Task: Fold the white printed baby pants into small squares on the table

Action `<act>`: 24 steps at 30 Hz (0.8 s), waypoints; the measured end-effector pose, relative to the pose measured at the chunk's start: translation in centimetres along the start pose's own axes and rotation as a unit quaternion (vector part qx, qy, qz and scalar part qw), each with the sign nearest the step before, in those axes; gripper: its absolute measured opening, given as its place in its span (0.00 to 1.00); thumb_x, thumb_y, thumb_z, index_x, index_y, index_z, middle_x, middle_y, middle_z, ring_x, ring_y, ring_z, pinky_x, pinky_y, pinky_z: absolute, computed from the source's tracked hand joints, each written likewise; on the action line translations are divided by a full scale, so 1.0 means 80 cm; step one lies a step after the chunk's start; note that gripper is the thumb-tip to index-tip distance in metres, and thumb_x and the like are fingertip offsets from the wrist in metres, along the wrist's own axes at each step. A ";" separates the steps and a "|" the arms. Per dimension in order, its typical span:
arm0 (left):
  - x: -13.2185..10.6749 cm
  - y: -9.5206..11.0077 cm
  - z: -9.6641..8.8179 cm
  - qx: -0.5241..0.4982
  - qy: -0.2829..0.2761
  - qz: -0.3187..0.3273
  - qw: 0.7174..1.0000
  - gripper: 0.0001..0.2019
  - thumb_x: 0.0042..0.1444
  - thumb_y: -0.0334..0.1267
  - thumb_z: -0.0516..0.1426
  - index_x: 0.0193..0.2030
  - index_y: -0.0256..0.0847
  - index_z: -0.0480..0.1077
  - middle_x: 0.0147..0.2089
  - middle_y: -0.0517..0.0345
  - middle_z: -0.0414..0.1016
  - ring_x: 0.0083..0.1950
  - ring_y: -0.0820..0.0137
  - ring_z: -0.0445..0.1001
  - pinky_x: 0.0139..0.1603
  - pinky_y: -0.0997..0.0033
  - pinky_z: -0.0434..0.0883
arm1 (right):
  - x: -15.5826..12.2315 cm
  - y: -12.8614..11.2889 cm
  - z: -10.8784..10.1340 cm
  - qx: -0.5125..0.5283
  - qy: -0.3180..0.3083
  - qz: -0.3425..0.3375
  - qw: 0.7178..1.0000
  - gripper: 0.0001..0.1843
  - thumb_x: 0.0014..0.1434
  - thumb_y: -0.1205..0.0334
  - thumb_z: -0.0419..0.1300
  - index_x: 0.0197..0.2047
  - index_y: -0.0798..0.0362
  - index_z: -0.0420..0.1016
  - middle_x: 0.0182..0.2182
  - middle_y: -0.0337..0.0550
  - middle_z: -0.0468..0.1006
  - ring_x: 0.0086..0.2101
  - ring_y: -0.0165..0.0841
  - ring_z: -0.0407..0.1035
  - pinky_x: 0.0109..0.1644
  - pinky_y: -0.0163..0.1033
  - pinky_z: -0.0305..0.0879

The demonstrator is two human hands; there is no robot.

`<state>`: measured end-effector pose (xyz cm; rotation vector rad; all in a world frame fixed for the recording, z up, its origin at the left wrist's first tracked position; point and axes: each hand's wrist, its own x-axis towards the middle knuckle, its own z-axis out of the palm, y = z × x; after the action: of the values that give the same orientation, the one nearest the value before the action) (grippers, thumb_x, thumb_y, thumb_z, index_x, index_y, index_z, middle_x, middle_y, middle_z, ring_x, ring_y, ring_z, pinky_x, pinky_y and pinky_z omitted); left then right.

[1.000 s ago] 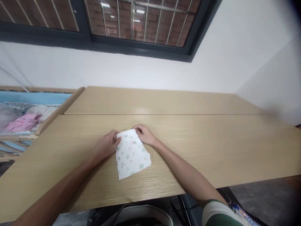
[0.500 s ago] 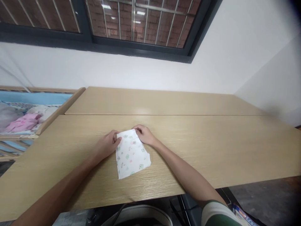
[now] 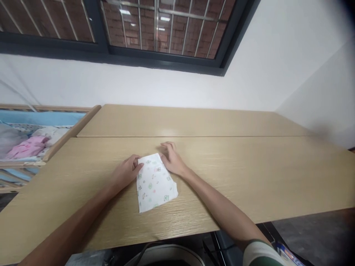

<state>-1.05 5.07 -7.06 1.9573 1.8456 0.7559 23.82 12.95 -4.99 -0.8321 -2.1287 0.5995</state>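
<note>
A folded white cloth (image 3: pixel 155 184) printed with small green and pink figures lies on the wooden table (image 3: pixel 235 166). My left hand (image 3: pixel 129 169) pinches its upper left edge, thumb on top and fingers curled beneath. At the cloth's upper right corner is my right hand (image 3: pixel 172 159), its fingers spread and raised off the corner. The right thumb rests beside the cloth's edge; whether it touches the fabric I cannot tell.
On the left stands a wooden crib (image 3: pixel 74 129) with blue lining, holding a pink cloth (image 3: pixel 29 147) and other bedding. A dark-framed window (image 3: pixel 166 61) with metal bars is above the back wall. A chair's dark parts show below the table's front edge.
My right hand has let go of the cloth's upper right corner, its fingers opening and lifting away. The left hand and the cloth stay in place.
</note>
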 end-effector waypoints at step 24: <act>-0.017 0.019 -0.030 -0.081 -0.085 0.168 0.979 0.22 0.72 0.52 0.45 0.41 0.43 0.74 0.40 0.55 0.79 0.41 0.64 0.75 0.44 0.64 0.69 | -0.110 -0.109 -0.027 -0.308 -0.210 -0.190 0.908 0.10 0.73 0.65 0.51 0.46 0.59 0.73 0.40 0.53 0.80 0.42 0.40 0.75 0.51 0.46 0.69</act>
<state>-1.25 3.34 -4.46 2.1756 1.3294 0.7783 26.76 0.96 -2.32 -0.6024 -2.8478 -0.1381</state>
